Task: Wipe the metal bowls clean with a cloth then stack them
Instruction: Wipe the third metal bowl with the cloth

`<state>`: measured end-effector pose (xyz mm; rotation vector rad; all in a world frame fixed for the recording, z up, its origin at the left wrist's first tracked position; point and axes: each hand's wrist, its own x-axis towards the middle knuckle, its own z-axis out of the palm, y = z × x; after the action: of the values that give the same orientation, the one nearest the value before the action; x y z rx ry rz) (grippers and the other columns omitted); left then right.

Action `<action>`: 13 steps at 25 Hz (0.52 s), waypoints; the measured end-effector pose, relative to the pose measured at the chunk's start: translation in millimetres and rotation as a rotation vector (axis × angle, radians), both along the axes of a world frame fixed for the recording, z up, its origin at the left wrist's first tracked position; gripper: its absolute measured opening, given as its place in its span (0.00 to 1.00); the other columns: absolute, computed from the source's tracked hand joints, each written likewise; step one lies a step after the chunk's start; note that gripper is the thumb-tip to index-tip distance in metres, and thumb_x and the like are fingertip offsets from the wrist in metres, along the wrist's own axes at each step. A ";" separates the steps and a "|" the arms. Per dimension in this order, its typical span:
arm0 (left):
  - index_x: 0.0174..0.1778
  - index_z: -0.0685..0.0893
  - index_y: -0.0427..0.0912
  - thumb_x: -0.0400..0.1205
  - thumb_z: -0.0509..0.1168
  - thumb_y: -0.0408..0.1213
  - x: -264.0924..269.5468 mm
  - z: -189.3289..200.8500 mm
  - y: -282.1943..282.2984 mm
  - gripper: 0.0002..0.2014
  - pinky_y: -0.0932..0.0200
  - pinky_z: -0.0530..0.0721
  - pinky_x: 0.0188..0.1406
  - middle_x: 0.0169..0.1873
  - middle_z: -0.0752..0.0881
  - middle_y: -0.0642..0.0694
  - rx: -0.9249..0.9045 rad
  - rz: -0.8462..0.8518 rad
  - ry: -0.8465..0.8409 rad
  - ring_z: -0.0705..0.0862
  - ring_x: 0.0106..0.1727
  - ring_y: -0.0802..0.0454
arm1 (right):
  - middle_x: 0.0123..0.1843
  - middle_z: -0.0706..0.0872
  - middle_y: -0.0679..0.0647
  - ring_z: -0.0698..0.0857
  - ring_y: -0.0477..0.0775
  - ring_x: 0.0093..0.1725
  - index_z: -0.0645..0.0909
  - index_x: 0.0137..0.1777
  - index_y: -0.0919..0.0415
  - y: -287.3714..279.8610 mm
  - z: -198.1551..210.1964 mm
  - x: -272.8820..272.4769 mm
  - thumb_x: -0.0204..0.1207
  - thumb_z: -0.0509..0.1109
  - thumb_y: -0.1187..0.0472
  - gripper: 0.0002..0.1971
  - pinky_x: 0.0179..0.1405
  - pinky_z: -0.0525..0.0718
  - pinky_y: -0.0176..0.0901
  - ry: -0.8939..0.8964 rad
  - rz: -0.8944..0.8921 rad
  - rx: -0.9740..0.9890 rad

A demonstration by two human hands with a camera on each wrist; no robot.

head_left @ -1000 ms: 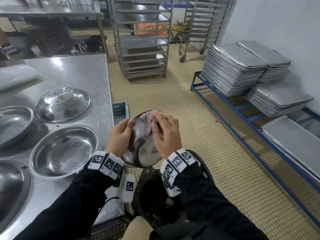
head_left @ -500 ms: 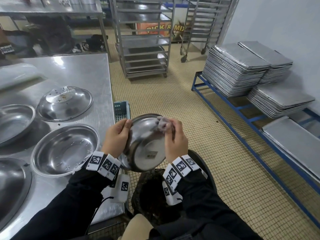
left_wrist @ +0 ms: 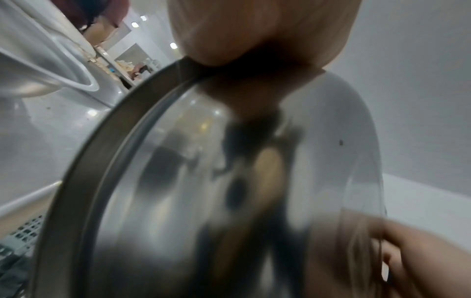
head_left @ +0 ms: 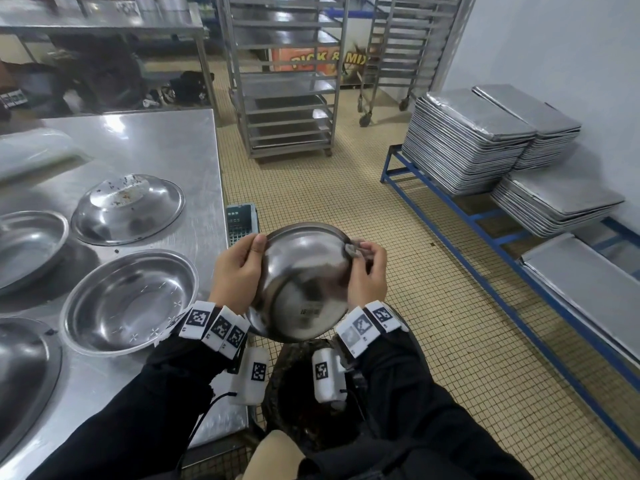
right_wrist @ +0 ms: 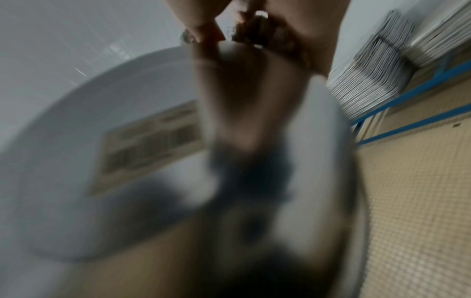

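Bowl [head_left: 304, 282] held in the air just off the table [head_left: 145, 140] corner, above a dark bin [head_left: 294, 393]. It is tilted steeply: underside with barcode sticker faces the person, opening faces away and up. Round, so no long axis. Left hand [head_left: 237, 271] grips the left rim, thumb on the edge. Right hand [head_left: 369, 271] pinches a wadded cloth [head_left: 351, 250] against the upper right rim. Four other bowls lie on the table.

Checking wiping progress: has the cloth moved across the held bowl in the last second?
Yes. The cloth went from the bowl's upper middle to its right rim, toward the blue rack.
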<state>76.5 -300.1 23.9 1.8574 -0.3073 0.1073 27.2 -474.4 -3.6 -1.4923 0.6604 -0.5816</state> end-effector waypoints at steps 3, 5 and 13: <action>0.43 0.82 0.31 0.88 0.56 0.40 2.6 -7.4 5.0 0.17 0.55 0.78 0.36 0.35 0.83 0.28 -0.028 0.004 0.038 0.78 0.34 0.39 | 0.61 0.82 0.40 0.81 0.45 0.57 0.74 0.65 0.39 -16.0 -14.8 -6.8 0.82 0.60 0.47 0.12 0.63 0.80 0.52 0.074 0.123 0.059; 0.46 0.82 0.27 0.89 0.55 0.38 2.2 -11.9 7.3 0.17 0.62 0.78 0.37 0.39 0.83 0.25 -0.039 0.011 0.048 0.78 0.37 0.42 | 0.57 0.82 0.39 0.82 0.43 0.54 0.74 0.64 0.38 -21.2 -18.1 -10.3 0.82 0.59 0.45 0.12 0.58 0.81 0.49 0.082 0.198 0.031; 0.52 0.82 0.48 0.87 0.58 0.41 8.6 -28.6 6.4 0.08 0.61 0.79 0.45 0.42 0.86 0.49 0.124 -0.105 0.148 0.83 0.44 0.56 | 0.46 0.84 0.44 0.83 0.42 0.43 0.77 0.54 0.52 -38.3 -10.2 -7.0 0.83 0.60 0.63 0.07 0.36 0.76 0.31 0.119 0.287 -0.353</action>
<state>85.1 -293.7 -4.7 1.9555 -0.3135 -0.1237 20.2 -512.7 -13.8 -1.9248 0.4352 -0.4023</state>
